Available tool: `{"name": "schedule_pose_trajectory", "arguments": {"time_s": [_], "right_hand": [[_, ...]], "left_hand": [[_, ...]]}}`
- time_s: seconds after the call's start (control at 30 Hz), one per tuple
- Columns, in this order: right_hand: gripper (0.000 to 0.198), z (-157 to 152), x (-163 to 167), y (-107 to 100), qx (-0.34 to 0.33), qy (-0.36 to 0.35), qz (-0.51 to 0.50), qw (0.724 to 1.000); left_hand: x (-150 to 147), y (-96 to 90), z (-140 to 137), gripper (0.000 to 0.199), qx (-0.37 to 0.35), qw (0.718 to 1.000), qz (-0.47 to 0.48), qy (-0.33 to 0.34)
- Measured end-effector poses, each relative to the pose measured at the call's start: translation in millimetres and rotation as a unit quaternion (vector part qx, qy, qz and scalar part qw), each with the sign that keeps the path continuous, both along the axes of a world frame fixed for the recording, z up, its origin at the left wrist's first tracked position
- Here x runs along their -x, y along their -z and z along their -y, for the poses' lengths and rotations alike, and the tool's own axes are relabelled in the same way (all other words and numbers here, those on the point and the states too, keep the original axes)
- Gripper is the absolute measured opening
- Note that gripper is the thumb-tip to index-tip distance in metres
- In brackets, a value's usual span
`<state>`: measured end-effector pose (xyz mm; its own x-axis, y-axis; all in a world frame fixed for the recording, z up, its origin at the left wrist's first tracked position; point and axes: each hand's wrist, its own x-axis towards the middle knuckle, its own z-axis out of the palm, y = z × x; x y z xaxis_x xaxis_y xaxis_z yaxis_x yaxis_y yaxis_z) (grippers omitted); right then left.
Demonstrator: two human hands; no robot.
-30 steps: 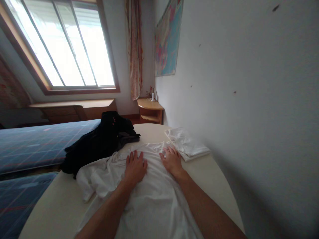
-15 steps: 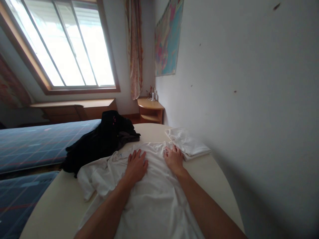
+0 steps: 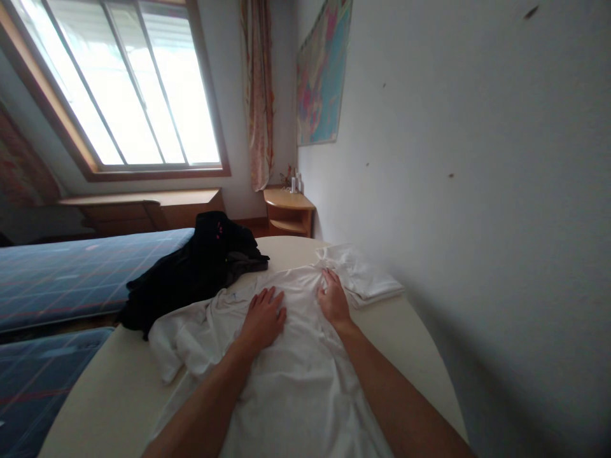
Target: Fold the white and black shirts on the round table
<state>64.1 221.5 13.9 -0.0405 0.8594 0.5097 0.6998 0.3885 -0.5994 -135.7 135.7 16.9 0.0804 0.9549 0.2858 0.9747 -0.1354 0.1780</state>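
Far left of the frame there's a blue plaid bed [image 3: 71, 273], then a heap of black clothes [image 3: 191, 270] on the cream table's [image 3: 109, 388] left edge. Center frame, a white shirt [image 3: 291, 381] is spread over the table. The left hand [image 3: 262, 318] lies flat on it, palm down, fingers spread. The right hand [image 3: 333, 299] looks like it's pinching the fabric near the collar. Just right, touching, sits a folded white garment [image 3: 363, 273] by the wall.

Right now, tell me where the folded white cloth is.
In the head view, the folded white cloth lies on the round table by the wall, just beyond the right hand and right of the white shirt.
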Motion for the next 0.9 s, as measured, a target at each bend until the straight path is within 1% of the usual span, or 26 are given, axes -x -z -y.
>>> {"name": "schedule_pose_trajectory", "arguments": {"time_s": [0.1, 0.27, 0.37, 0.47, 0.53, 0.6, 0.67, 0.8, 0.9], "right_hand": [[0.066, -4.8, -1.5, 2.5, -0.025, -0.006, -0.032, 0.999], [0.066, -5.4, -4.0, 0.9, -0.028, -0.008, -0.034, 0.999], [0.063, 1.4, -1.4, -7.0, -0.053, -0.030, -0.016, 0.998], [0.061, 14.6, 4.9, -19.3, -0.069, -0.081, 0.018, 0.994], [0.059, 25.4, 9.6, -28.0, -0.056, -0.132, 0.050, 0.988], [0.057, 35.8, 13.7, -35.0, -0.026, -0.185, 0.080, 0.979], [0.059, 43.7, 16.6, -39.3, 0.005, -0.218, 0.103, 0.971], [0.066, 50.5, 17.7, -42.3, 0.037, -0.228, 0.121, 0.965], [0.058, 51.7, 14.6, -45.7, 0.055, -0.212, 0.131, 0.967]], "left_hand": [[-0.1, -2.5, 0.6, 0.045, -0.007, 1.000, 0.014, 0.012], [-0.1, -9.5, 1.2, 0.042, -0.030, 0.999, 0.031, 0.013], [-0.6, -10.7, 0.9, 0.044, -0.030, 0.999, 0.037, 0.015], [-1.2, -8.8, 0.3, 0.049, -0.029, 0.998, 0.048, 0.015], [-0.9, -6.2, -0.5, 0.054, -0.028, 0.998, 0.063, 0.010], [0.3, -3.0, -1.9, 0.059, -0.034, 0.996, 0.077, 0.008], [2.2, -0.1, -3.7, 0.063, -0.046, 0.996, 0.081, 0.016], [4.5, 0.7, -5.4, 0.066, -0.061, 0.993, 0.085, 0.045], [3.4, -4.1, -3.9, 0.058, -0.070, 0.992, 0.091, 0.058]]}}
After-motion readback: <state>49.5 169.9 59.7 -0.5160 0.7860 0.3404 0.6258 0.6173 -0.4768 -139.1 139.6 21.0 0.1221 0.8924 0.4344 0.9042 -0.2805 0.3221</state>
